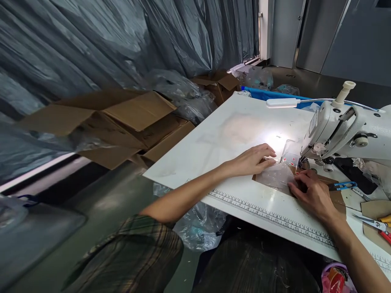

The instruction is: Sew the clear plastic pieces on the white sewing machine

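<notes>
A piece of sheer white fabric [275, 177] lies on the table in front of the sewing machine [332, 126], over a brown patch. My left hand [252, 160] rests flat at the fabric's left edge, fingers stretched forward, thumb apart. On the other side, my right hand [314, 195] touches the fabric's right edge with bent fingers; thumb and forefinger are apart. Close to the needle area lies a clear piece with red marks [291, 159]. Whether the fabric is under the presser foot I cannot tell.
Blue thread snips [345, 185] and scissors [371, 221] lie right of my right hand. A printed ruler [265, 215] runs along the table's front edge. A white lamp [282, 103] lights the work. Open cardboard boxes [139, 110] and plastic bags stand left of the table.
</notes>
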Available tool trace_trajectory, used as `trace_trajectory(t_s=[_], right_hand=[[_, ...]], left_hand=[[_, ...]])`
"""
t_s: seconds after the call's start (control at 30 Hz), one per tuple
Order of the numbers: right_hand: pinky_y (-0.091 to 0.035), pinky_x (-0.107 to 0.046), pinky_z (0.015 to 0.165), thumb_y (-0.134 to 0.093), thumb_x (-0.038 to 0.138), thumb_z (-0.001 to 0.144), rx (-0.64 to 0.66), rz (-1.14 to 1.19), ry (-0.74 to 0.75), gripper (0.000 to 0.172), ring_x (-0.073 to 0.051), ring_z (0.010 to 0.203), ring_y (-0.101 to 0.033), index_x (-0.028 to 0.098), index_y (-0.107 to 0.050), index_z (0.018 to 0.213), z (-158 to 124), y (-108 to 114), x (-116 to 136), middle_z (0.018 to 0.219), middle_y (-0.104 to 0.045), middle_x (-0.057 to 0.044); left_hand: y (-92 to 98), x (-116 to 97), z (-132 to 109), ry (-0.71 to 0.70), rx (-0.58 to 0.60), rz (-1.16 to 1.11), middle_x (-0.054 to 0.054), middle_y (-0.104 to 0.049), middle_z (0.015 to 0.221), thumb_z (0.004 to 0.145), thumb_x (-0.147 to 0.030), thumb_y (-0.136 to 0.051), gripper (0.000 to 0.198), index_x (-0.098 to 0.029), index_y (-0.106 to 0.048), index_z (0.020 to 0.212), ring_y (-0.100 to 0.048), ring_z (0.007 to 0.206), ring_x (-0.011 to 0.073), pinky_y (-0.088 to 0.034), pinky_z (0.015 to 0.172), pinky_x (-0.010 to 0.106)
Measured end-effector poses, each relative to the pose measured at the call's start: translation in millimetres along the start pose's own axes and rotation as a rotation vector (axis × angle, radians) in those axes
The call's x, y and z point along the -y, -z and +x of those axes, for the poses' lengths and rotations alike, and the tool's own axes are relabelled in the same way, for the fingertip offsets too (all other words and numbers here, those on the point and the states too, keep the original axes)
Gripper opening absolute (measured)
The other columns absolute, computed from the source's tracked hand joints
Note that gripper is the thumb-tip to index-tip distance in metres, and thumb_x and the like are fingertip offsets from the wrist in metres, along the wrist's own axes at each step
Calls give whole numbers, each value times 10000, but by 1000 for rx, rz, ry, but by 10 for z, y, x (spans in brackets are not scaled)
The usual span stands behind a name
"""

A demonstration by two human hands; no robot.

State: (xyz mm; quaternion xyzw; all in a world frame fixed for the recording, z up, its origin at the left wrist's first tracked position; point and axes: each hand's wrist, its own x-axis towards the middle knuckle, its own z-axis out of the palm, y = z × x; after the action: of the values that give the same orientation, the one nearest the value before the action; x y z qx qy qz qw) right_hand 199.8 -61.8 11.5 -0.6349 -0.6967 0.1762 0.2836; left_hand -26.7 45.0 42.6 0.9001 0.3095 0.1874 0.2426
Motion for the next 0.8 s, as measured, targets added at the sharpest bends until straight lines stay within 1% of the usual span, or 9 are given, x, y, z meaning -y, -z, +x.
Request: trace_trajectory(t_s=[0.1, 0.2, 0.3, 0.37, 0.43, 0.53, 0.6, 0.7, 0.8], right_hand=[[-496, -323, 669, -548, 502, 815, 24, 228, 13, 319, -214, 851, -625, 204, -637, 743, 6, 26, 33, 1054, -653, -125], [-510, -300, 608, -596, 580, 788, 134, 562, -102, 367, -170, 710, -596, 215, -584, 748, 22, 81, 53, 833, -654, -67], [-532, -293, 565, -662, 661, 708, 231, 819, -283, 452, -151, 615, -573, 224, -564, 769, 33, 134, 73, 676, -600, -8], [-542, -283, 558, -705, 666, 662, 234, 928, -367, 474, -144, 616, -574, 226, -556, 759, 36, 159, 95, 693, -601, -3], [-534, -260, 533, -746, 643, 623, 223, 1003, -419, 478, -124, 597, -554, 225, -553, 751, 36, 171, 120, 709, -595, 6], [-528, -245, 531, -771, 609, 601, 204, 1079, -446, 470, -111, 582, -535, 225, -553, 761, 39, 164, 137, 692, -576, 20], [-535, -258, 557, -760, 602, 620, 188, 1076, -441, 454, -119, 588, -541, 228, -544, 758, 40, 153, 125, 674, -573, 21], [-540, -292, 596, -691, 657, 683, 159, 1039, -395, 455, -142, 602, -561, 230, -552, 758, 33, 150, 90, 662, -589, 10], [-557, -360, 654, -493, 825, 724, 210, 985, -249, 637, -203, 696, -628, 214, -635, 837, 8, 179, 83, 730, -653, -47]], left_hand=[[-10, -92, 15, -247, -39, -115, 81, -686, 1084, 942, -357, -546, 218, -189, -681, 980, -648, 930, 155, -526, 772, 287], [-41, -240, 26, -447, 4, -120, 50, -706, 888, 914, -386, -619, 199, -199, -668, 866, -655, 855, 150, -525, 778, 294], [-154, -397, 3, -579, -53, 36, 59, -679, 835, 853, -527, -664, 354, -175, -633, 869, -629, 778, 171, -509, 689, 307], [-269, -481, -24, -657, -143, 223, 79, -658, 824, 854, -607, -624, 459, -148, -617, 878, -607, 744, 188, -481, 643, 323], [-381, -535, -42, -694, -201, 425, 94, -649, 824, 911, -568, -572, 434, -137, -610, 872, -599, 742, 198, -458, 636, 331], [-475, -565, -39, -624, -177, 542, 83, -656, 819, 1005, -296, -458, 269, -153, -622, 847, -597, 738, 174, -460, 643, 316], [-471, -567, -30, -510, -128, 433, 75, -670, 834, 1005, -190, -389, 302, -164, -642, 841, -602, 745, 158, -492, 659, 305], [-394, -580, -33, -303, -67, -13, 70, -692, 873, 985, -281, -466, 271, -161, -668, 848, -623, 752, 138, -544, 673, 286], [-287, -613, -52, -5, 45, -625, 63, -709, 820, 935, -416, -581, 305, -137, -667, 846, -665, 717, 128, -582, 658, 276]])
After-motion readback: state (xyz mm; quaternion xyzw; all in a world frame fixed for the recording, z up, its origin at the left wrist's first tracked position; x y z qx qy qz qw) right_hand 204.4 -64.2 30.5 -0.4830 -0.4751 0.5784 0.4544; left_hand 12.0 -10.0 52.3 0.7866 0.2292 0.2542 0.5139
